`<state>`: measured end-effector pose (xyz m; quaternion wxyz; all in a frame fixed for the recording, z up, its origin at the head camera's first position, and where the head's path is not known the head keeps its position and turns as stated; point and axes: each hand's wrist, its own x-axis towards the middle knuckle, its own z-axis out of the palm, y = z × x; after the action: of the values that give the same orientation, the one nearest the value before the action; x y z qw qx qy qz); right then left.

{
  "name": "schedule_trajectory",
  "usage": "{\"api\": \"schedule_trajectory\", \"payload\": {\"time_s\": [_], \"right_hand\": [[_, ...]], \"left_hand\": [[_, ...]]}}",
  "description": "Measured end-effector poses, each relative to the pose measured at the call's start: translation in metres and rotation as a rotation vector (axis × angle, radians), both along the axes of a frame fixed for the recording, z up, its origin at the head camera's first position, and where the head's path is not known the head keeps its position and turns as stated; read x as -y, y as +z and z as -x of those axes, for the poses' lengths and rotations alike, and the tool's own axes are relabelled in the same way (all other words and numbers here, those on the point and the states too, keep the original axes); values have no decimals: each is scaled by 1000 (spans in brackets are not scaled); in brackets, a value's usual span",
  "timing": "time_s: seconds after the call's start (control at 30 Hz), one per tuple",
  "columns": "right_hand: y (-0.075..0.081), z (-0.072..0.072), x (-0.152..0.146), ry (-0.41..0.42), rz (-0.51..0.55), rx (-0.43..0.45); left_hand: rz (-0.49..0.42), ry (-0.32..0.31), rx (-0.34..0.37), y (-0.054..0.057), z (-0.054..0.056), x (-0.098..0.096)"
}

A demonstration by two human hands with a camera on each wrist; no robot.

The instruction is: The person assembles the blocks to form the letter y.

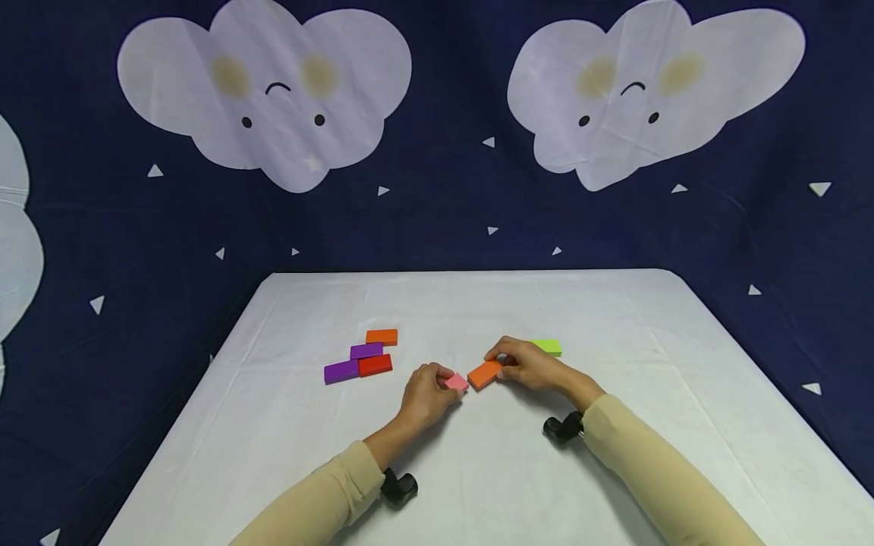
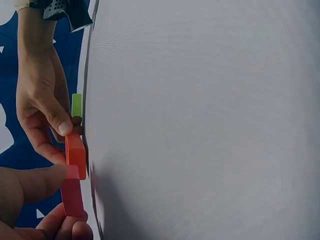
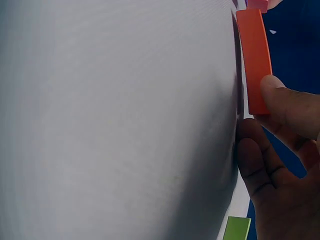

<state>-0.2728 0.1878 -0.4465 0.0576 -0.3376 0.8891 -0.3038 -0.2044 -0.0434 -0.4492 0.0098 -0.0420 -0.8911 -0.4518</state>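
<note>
Near the middle of the table, my left hand pinches a small pink block between thumb and fingers. An orange block is gripped at its right end by my right hand. The two blocks are close together, end toward end; in the head view a narrow gap shows between them. In the left wrist view the pink block overlaps the near end of the orange one. My right thumb lies against the orange block in the right wrist view.
A lime green block lies just behind my right hand, partly hidden. To the left sit two purple blocks, a red block and another orange block, grouped together. Behind the white table hangs a dark blue cloud-print cloth.
</note>
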Motion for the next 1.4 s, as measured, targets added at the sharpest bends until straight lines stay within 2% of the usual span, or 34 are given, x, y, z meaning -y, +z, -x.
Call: {"api": "schedule_trajectory", "payload": {"time_s": [0.37, 0.53, 0.77, 1.13, 1.4], "right_hand": [[-4, 3, 0, 8, -5, 16], [-5, 2, -1, -19, -7, 28], [-6, -5, 0, -99, 21, 27], [-7, -19, 11, -263, 47, -45], [-9, -24, 20, -370, 24, -8]], "left_hand": [[30, -4, -55, -5, 0, -1], [19, -4, -41, -5, -1, 2], [-12, -23, -20, -5, 1, 10], [-5, -145, 0, -6, 8, 19], [23, -203, 57, -4, 17, 23]]}}
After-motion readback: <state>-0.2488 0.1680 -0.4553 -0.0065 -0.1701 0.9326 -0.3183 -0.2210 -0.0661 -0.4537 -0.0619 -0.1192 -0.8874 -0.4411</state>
